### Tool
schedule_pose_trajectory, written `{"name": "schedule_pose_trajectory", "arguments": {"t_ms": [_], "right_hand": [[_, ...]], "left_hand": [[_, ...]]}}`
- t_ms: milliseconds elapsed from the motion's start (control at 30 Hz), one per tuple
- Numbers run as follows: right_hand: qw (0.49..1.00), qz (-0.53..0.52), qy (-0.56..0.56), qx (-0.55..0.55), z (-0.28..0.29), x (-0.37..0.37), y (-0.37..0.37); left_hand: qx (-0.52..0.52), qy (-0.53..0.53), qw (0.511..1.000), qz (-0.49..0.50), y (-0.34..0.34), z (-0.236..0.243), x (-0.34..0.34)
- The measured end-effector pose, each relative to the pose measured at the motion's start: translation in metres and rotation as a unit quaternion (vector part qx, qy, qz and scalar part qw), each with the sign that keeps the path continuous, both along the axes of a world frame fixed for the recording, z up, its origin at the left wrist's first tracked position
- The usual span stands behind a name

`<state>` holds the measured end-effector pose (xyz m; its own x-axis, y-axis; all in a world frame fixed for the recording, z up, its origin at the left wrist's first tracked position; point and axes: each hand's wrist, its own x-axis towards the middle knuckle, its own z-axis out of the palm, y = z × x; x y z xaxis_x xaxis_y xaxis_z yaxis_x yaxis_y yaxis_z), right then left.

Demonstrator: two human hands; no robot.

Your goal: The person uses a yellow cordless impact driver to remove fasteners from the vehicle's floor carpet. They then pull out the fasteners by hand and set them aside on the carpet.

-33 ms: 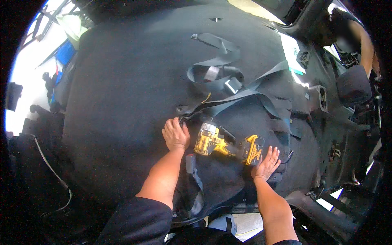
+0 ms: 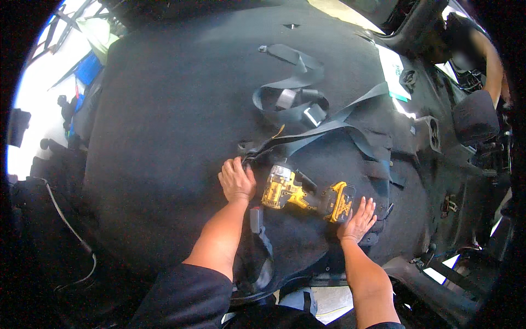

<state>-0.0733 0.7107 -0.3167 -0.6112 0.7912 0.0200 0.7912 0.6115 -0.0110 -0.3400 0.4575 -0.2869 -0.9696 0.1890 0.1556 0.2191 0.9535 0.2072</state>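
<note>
My left hand (image 2: 236, 178) has its fingers bent over the dark lower end of a grey seat belt (image 2: 319, 129), beside a small anchor fitting on the black carpeted floor (image 2: 164, 109). My right hand (image 2: 359, 220) rests with fingers spread on the carpet, against the battery end of a yellow and black cordless impact driver (image 2: 285, 189), which lies on its side between my hands. Further forward, loops of belt webbing with metal tongues (image 2: 313, 114) lie loose. A belt buckle (image 2: 256, 219) on a strap lies below the driver, right of my left forearm.
A white sheet with a green edge (image 2: 392, 71) lies at upper right. A co-worker's arm (image 2: 493, 68) reaches in at far right, above a dark padded piece (image 2: 475, 118). At left are the opening's edge, a thin cable (image 2: 66, 219) and a blue object (image 2: 87, 68) outside.
</note>
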Motion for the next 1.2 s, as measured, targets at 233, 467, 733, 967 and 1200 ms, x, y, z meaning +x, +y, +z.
{"name": "schedule_pose_trajectory", "arguments": {"t_ms": [233, 467, 733, 967, 1200], "right_hand": [[1.000, -0.001, -0.006, -0.028, 0.002, -0.009, 0.002], [0.998, -0.009, 0.009, -0.054, 0.006, -0.011, -0.001], [0.998, -0.006, 0.029, -0.062, 0.008, -0.011, -0.001], [0.999, -0.018, 0.009, -0.049, 0.008, -0.014, -0.003], [0.997, -0.028, -0.012, -0.069, 0.008, -0.013, 0.000]], "left_hand": [[-0.033, -0.002, 0.999, -0.003, 0.000, -0.006, -0.008], [-0.004, 0.045, 0.999, -0.013, 0.001, -0.010, -0.005], [-0.025, 0.040, 0.999, 0.000, 0.002, -0.012, -0.006], [-0.009, 0.027, 1.000, -0.003, 0.005, -0.006, -0.004], [-0.021, 0.029, 0.999, -0.004, 0.004, -0.006, -0.005]]}}
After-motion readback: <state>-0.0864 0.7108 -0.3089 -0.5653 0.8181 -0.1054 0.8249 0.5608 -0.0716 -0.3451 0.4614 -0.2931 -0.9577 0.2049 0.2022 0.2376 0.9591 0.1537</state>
